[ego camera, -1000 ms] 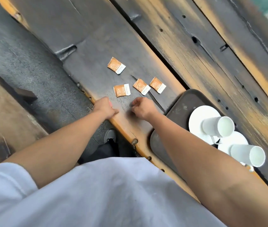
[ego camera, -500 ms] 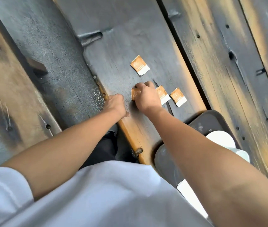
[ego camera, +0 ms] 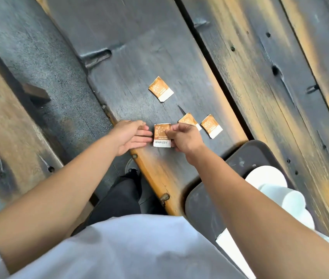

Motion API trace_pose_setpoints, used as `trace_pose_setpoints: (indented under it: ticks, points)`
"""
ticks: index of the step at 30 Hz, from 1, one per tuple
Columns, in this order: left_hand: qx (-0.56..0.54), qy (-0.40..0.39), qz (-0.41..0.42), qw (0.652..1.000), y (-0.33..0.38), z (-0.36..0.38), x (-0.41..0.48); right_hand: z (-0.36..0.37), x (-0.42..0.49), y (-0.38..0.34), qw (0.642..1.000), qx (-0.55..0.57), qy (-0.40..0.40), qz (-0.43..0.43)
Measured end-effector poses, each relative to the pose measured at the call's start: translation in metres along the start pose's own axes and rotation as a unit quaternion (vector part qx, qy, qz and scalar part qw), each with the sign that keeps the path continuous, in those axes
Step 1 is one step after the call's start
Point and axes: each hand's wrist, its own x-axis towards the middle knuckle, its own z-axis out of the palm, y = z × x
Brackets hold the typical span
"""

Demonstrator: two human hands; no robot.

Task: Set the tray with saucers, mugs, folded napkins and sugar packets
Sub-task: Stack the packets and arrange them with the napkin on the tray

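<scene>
My right hand (ego camera: pixel 185 137) pinches an orange and white sugar packet (ego camera: pixel 161 135) just above the dark wooden table. My left hand (ego camera: pixel 132 135) lies open beside it, straight fingers pointing at the packet's left edge. Three more sugar packets lie on the table: one further off (ego camera: pixel 161 88), one half hidden behind my right hand (ego camera: pixel 188 119), one to its right (ego camera: pixel 211 126). The dark tray (ego camera: pixel 201 204) sits at the lower right under my right forearm. It holds a white saucer (ego camera: pixel 266 175), a white mug (ego camera: pixel 288 198) and a white napkin (ego camera: pixel 230 248).
The table's worn orange edge (ego camera: pixel 149 174) runs diagonally below my hands. A wooden bench (ego camera: pixel 2 109) stands at the left over grey floor. A gap between table planks (ego camera: pixel 216 73) runs past the packets.
My right hand has lifted the nearest sugar packet off the table and turned it. My left hand has opened from a fist and its fingers reach toward the packet.
</scene>
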Motion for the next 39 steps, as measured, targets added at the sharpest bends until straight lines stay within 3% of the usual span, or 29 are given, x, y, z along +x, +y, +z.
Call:
trace_pose_setpoints:
  ticks: [4,7,13,17,24,32,39]
  points:
    - [-0.110,-0.123,-0.057,0.985,-0.009,0.017,0.006,-0.008,-0.016,0.001,0.992,0.114,-0.056,0.028]
    - [-0.171,-0.202,-0.091,0.960,-0.014,0.031,0.009,-0.007,-0.021,0.005,0.990,0.117,-0.078,0.034]
    - [-0.185,-0.239,-0.114,0.946,-0.016,0.043,0.016,-0.011,-0.018,0.004,0.992,0.105,-0.072,0.023]
    - [-0.208,-0.272,-0.097,0.934,-0.013,0.043,0.016,-0.012,-0.009,0.001,0.999,0.017,-0.048,-0.016]
    - [-0.151,-0.207,-0.070,0.964,0.000,0.028,0.028,-0.021,0.014,-0.018,0.996,-0.046,0.010,-0.070]
    - [-0.177,-0.156,-0.047,0.971,0.024,0.009,0.034,-0.018,0.048,-0.055,0.989,-0.117,0.028,-0.091]
    - [-0.134,-0.123,-0.012,0.983,0.020,0.017,0.038,0.004,0.078,-0.080,0.941,-0.268,0.079,-0.192]
